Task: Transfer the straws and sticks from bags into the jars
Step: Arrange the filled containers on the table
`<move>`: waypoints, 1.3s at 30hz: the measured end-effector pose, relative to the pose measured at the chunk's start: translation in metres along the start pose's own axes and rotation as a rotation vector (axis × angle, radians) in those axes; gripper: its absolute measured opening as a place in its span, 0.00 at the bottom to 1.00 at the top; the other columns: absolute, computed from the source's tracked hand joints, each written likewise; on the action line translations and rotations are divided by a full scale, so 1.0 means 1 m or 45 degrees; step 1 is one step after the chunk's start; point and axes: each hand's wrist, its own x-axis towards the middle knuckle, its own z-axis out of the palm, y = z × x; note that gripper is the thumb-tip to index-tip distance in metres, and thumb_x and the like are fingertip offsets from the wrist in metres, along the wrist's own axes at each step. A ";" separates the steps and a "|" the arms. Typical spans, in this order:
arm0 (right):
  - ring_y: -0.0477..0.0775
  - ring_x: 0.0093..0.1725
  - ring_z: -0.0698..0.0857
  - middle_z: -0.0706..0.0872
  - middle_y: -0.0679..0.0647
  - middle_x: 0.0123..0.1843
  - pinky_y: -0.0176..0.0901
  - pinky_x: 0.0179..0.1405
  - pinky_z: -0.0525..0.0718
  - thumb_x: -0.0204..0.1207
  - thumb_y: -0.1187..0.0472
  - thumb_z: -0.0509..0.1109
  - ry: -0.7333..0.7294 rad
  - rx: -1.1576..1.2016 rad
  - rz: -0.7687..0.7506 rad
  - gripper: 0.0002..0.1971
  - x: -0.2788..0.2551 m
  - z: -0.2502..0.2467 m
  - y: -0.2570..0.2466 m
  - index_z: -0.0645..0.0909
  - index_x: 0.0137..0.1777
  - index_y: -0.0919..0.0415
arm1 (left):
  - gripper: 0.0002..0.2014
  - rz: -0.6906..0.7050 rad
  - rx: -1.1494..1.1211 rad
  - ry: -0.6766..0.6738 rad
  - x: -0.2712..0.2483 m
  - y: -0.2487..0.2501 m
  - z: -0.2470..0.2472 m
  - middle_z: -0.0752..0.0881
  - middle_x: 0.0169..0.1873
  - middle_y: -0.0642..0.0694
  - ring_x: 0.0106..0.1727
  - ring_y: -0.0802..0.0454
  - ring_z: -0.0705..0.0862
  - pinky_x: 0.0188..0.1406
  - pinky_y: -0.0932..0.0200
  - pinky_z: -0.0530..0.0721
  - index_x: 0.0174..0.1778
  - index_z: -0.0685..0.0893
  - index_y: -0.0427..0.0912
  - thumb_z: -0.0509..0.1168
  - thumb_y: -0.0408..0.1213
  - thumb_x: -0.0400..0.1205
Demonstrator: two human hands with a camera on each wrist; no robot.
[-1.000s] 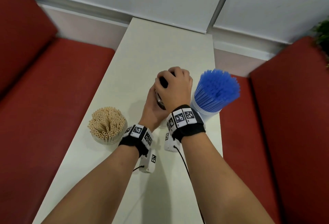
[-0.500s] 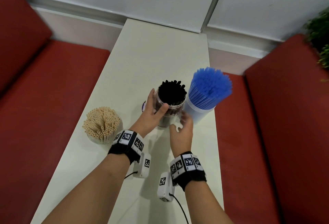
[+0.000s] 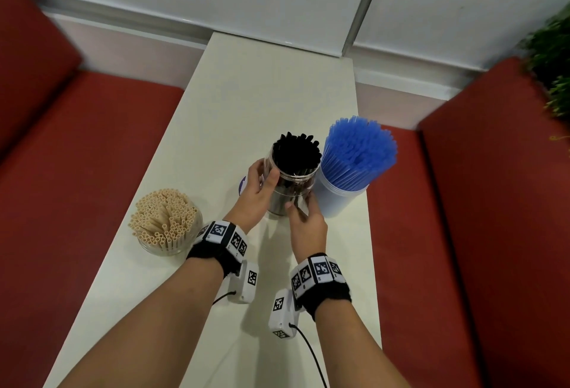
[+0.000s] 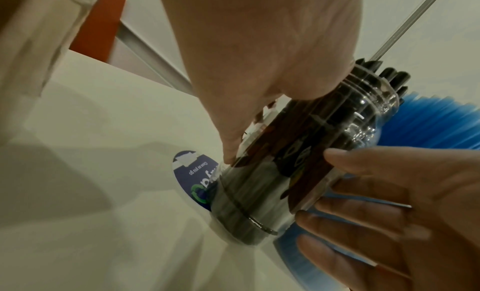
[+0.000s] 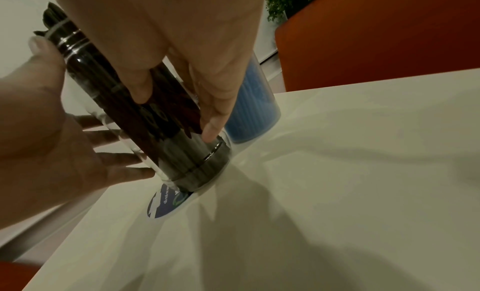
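A clear jar (image 3: 293,187) packed with black straws (image 3: 296,153) stands upright on the white table (image 3: 262,94). My left hand (image 3: 265,177) grips its left side, thumb across the front near the rim. My right hand (image 3: 300,205) holds the lower right of the jar, thumb in front, fingers between it and the cup of blue straws (image 3: 357,156). The left wrist view shows the jar (image 4: 298,151) between both hands. The right wrist view shows it (image 5: 161,135) held the same way. A glass jar of beige straws (image 3: 163,221) sits to the left.
A round blue sticker (image 3: 242,185) lies on the table just left of the jar's base. Red benches (image 3: 77,156) run along both sides of the narrow table. A plant (image 3: 552,57) stands at the far right, and no bags are in view.
My right hand came off the top of the black-straw jar and dropped to its lower right side, uncovering the straws. My left hand kept its hold on the jar.
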 end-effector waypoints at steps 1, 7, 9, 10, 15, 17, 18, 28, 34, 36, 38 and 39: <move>0.44 0.67 0.83 0.80 0.36 0.66 0.23 0.61 0.75 0.84 0.58 0.69 0.005 0.005 0.002 0.27 0.000 0.001 0.000 0.70 0.83 0.49 | 0.38 0.005 -0.003 -0.001 0.001 0.000 0.000 0.75 0.76 0.54 0.78 0.57 0.73 0.80 0.51 0.71 0.83 0.61 0.52 0.55 0.68 0.80; 0.41 0.62 0.82 0.83 0.41 0.67 0.11 0.48 0.72 0.84 0.58 0.69 -0.004 -0.010 0.021 0.27 0.005 0.003 0.000 0.71 0.82 0.51 | 0.20 0.023 -0.033 0.009 0.003 0.008 0.001 0.79 0.69 0.65 0.72 0.68 0.77 0.68 0.70 0.75 0.69 0.67 0.72 0.55 0.67 0.82; 0.46 0.64 0.84 0.83 0.44 0.66 0.23 0.53 0.76 0.84 0.59 0.68 -0.020 -0.046 0.052 0.26 0.004 0.000 0.000 0.71 0.82 0.51 | 0.13 0.043 -0.009 0.035 -0.002 0.010 0.000 0.82 0.58 0.76 0.63 0.78 0.79 0.58 0.79 0.76 0.61 0.71 0.77 0.58 0.69 0.82; 0.50 0.65 0.85 0.83 0.45 0.65 0.29 0.55 0.76 0.84 0.60 0.68 -0.030 -0.070 0.071 0.26 0.001 -0.001 0.000 0.71 0.82 0.51 | 0.14 0.045 0.014 0.060 -0.007 0.012 -0.001 0.81 0.53 0.80 0.58 0.83 0.78 0.53 0.84 0.74 0.61 0.72 0.74 0.58 0.70 0.81; 0.57 0.67 0.84 0.82 0.58 0.74 0.38 0.61 0.76 0.84 0.65 0.66 -0.141 -0.155 0.201 0.29 -0.027 -0.003 0.000 0.68 0.84 0.57 | 0.33 -0.052 0.130 0.049 -0.054 0.005 -0.007 0.76 0.72 0.68 0.73 0.69 0.74 0.74 0.67 0.69 0.83 0.68 0.57 0.59 0.67 0.83; 0.56 0.69 0.83 0.83 0.59 0.72 0.37 0.62 0.74 0.84 0.65 0.66 -0.205 -0.160 0.215 0.27 -0.046 -0.001 -0.002 0.70 0.83 0.59 | 0.20 -0.084 0.195 -0.015 -0.081 -0.001 -0.011 0.79 0.68 0.71 0.70 0.71 0.77 0.67 0.70 0.72 0.74 0.75 0.69 0.64 0.59 0.85; 0.56 0.69 0.82 0.84 0.59 0.72 0.36 0.61 0.74 0.84 0.65 0.66 -0.228 -0.165 0.223 0.26 -0.054 0.001 -0.002 0.71 0.83 0.60 | 0.15 -0.113 0.215 -0.046 -0.092 -0.005 -0.014 0.82 0.66 0.67 0.68 0.68 0.80 0.63 0.70 0.75 0.70 0.79 0.67 0.66 0.53 0.86; 0.48 0.63 0.82 0.84 0.56 0.71 0.41 0.64 0.77 0.81 0.63 0.69 -0.389 -0.022 0.069 0.28 -0.119 0.041 -0.056 0.72 0.82 0.55 | 0.06 -0.273 0.203 0.123 -0.192 -0.009 -0.099 0.93 0.42 0.48 0.42 0.54 0.91 0.44 0.61 0.87 0.51 0.91 0.48 0.74 0.33 0.81; 0.54 0.82 0.70 0.66 0.50 0.86 0.44 0.78 0.70 0.77 0.48 0.77 -0.509 -0.083 -0.052 0.43 -0.130 0.081 -0.081 0.60 0.88 0.53 | 0.14 -0.389 0.519 0.285 -0.192 -0.017 -0.168 0.82 0.42 0.47 0.35 0.54 0.79 0.36 0.59 0.79 0.55 0.84 0.48 0.74 0.31 0.76; 0.51 0.86 0.60 0.58 0.49 0.89 0.40 0.80 0.60 0.72 0.45 0.81 -0.549 -0.170 -0.080 0.53 -0.134 0.095 -0.084 0.51 0.89 0.54 | 0.41 -0.386 0.558 0.252 -0.185 -0.016 -0.179 0.75 0.59 0.46 0.51 0.51 0.79 0.54 0.53 0.82 0.78 0.70 0.49 0.82 0.38 0.71; 0.49 0.87 0.54 0.52 0.51 0.90 0.36 0.78 0.55 0.65 0.48 0.86 -0.529 -0.186 -0.082 0.63 -0.137 0.109 -0.084 0.43 0.90 0.56 | 0.65 -0.286 0.542 0.172 -0.177 -0.012 -0.183 0.66 0.75 0.47 0.71 0.47 0.72 0.74 0.44 0.75 0.88 0.50 0.53 0.88 0.45 0.63; 0.49 0.87 0.53 0.51 0.51 0.90 0.36 0.78 0.55 0.63 0.49 0.87 -0.498 -0.190 -0.083 0.66 -0.139 0.117 -0.084 0.42 0.89 0.57 | 0.71 -0.212 0.502 0.144 -0.173 -0.011 -0.183 0.62 0.80 0.49 0.78 0.49 0.66 0.79 0.43 0.70 0.89 0.44 0.55 0.89 0.48 0.60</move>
